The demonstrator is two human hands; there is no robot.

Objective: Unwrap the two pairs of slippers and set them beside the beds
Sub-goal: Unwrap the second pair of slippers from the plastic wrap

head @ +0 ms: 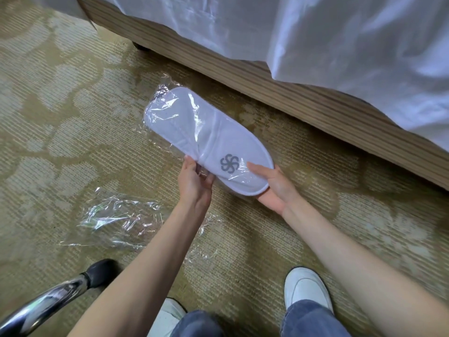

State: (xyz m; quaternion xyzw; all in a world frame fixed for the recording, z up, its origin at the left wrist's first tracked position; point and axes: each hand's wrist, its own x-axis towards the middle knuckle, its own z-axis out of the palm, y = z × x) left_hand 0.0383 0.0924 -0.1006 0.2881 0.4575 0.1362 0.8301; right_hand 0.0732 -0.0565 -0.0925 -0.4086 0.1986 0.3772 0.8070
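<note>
A flat white slipper pack (194,135) with a grey flower logo lies in clear plastic wrap above the carpet, beside the bed. My left hand (195,181) pinches the wrap and the slipper's left edge near the logo. My right hand (271,188) holds the toe end from below, thumb resting on top. An empty clear wrapper (116,220) lies crumpled on the carpet to the left of my left forearm. Whether the pack holds one slipper or a pair stacked together is not visible.
The wooden bed base (303,100) runs diagonally across the upper right, with a white sheet (340,45) hanging over it. A chrome chair leg with a black caster (97,273) stands at lower left. My white shoes (308,293) are on the patterned beige carpet (60,117).
</note>
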